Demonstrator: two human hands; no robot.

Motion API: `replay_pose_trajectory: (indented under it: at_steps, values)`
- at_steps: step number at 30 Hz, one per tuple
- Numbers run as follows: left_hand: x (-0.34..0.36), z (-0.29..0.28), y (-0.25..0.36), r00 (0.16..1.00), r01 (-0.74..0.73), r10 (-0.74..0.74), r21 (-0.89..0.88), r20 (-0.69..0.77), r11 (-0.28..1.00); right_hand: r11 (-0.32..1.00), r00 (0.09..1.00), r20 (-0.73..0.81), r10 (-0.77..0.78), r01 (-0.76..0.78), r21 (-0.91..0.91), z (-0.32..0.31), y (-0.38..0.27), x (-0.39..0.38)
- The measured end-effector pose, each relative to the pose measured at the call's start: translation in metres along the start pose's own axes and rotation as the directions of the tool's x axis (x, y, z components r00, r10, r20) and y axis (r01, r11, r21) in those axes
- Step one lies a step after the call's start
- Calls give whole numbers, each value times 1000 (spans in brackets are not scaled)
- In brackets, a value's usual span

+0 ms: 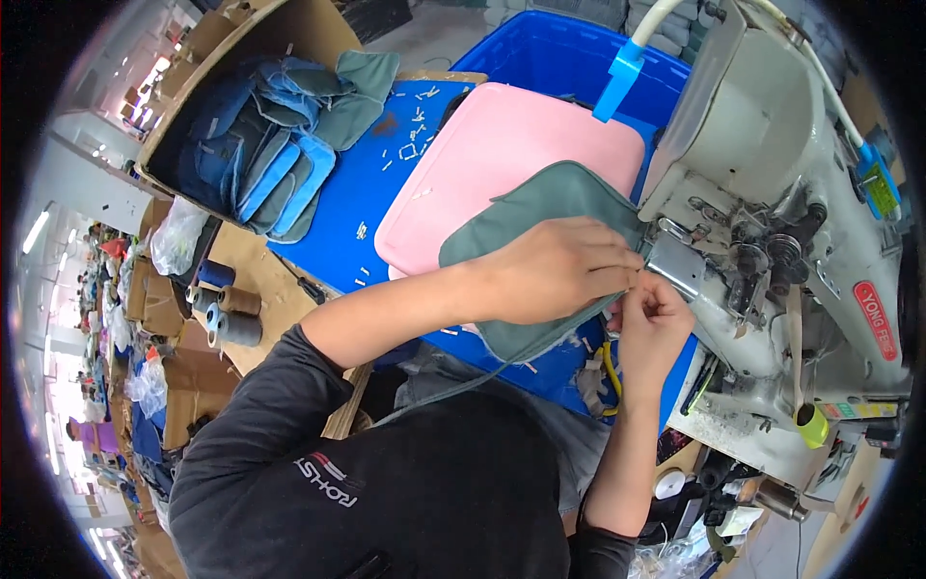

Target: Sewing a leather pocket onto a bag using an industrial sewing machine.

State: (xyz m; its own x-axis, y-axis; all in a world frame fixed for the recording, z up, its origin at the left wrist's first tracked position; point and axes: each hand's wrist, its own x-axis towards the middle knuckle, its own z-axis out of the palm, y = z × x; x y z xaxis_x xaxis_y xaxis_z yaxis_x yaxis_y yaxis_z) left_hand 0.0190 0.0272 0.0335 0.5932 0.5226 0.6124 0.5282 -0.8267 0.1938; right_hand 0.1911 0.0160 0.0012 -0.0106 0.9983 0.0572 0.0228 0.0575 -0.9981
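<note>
A dark green fabric piece (555, 196) with rounded corners lies beside the sewing machine's metal plate (675, 265), partly over a pink padded board (521, 130). My left hand (569, 268) reaches across the fabric, its fingers closed on the edge nearest the machine. Close against those fingertips, my right hand (654, 323) pinches the same edge. What lies between the fingertips is mostly hidden. From the fabric's lower edge a thin green strip (463, 388) trails down to the left across my lap.
An open cardboard box (154, 145) at the far left holds blue and green fabric pieces (289, 183). A blue bin (540, 39) stands behind the board. Thread scraps lie on the blue table (333, 251). Thread spools (236, 314) stand left; the sewing machine (752, 125) fills the right.
</note>
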Motion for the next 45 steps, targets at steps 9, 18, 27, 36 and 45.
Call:
replay_pose_trajectory:
  at_steps: [9,18,27,36,45]
  values:
    - [2,2,-3,977,209,-211,-263,21,942,1000,1000,14,-15,16,-13,3,10,-6]
    - [-4,7,12,993,111,-114,-76,-33,991,998,997,-37,-60,61,8,-3,7,-4]
    - [-7,6,21,980,180,-191,-147,-62,973,995,994,-27,-102,102,13,-5,8,-16]
    - [-15,6,32,984,145,-156,-113,-89,983,973,995,-55,-89,99,208,10,8,-38]
    - [-9,2,35,991,117,-122,-73,-64,990,965,998,-56,-21,35,262,9,3,-22]
